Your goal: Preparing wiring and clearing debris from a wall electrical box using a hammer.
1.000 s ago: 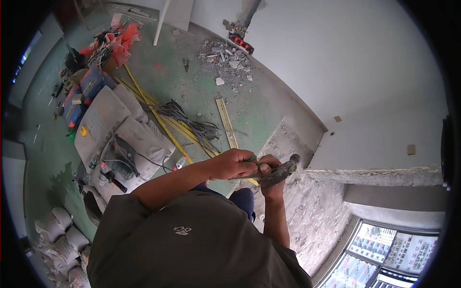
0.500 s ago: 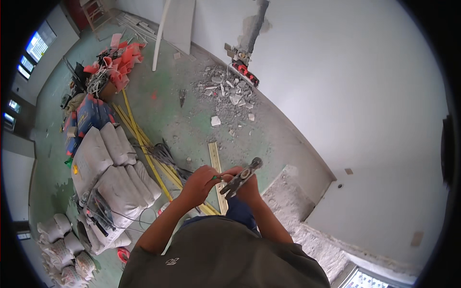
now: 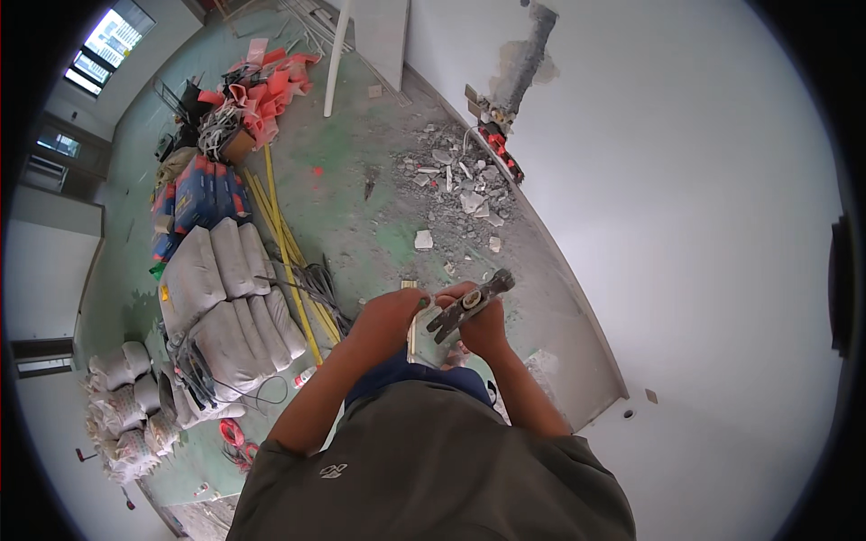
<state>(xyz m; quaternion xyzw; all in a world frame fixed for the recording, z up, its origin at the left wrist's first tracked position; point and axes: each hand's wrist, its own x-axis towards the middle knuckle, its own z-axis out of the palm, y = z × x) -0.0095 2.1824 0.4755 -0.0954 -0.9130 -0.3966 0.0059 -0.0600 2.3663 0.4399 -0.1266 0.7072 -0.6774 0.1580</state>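
In front of my body, my right hand [image 3: 481, 326] is closed round the handle of a claw hammer [image 3: 471, 307]. The worn dark metal head points up toward me, its flat face to the upper right and its claw to the lower left. Close beside the claw, my left hand [image 3: 388, 325] is closed with the fingertips pinched together. A small pale bit shows between the two hands, too small to name. Below the hands, a pale yellow strip [image 3: 412, 346] lies on the floor, partly covered by my left hand.
Broken rubble [image 3: 469, 194] lies along the white wall [image 3: 667, 180] ahead, near a red-and-black tool [image 3: 499, 149]. Full grey sacks [image 3: 225, 316], yellow strips [image 3: 287, 252], dark cables [image 3: 320, 288] and red sheeting [image 3: 271, 95] lie to the left. Smaller sacks [image 3: 126, 406] are farther left.
The view has shifted, so the floor things sit further right. Both hands and the hammer are slightly higher in the picture. A green tip at my left fingers no longer shows clearly.
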